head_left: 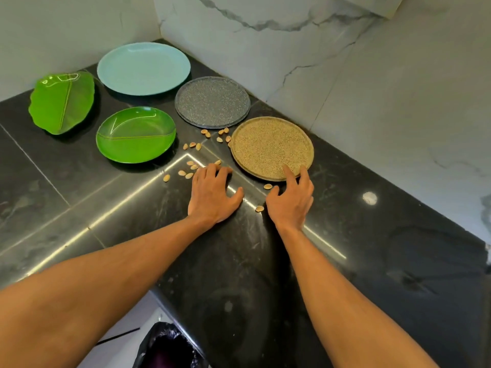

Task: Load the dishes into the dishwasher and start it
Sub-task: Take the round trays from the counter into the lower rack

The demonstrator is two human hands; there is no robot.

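Note:
Several plates lie flat on the black stone counter: a light blue plate, a green leaf-shaped plate, a round green plate, a grey speckled plate and a tan speckled plate. Several pistachio shells are scattered between the plates and my hands. My left hand rests palm down on the counter, fingers spread beside the shells. My right hand lies at the near rim of the tan plate, with its forefinger on the plate's surface.
Marble walls close the counter at the back and right. Below the counter's front edge stands a bin lined with a black bag, beside a white cabinet front.

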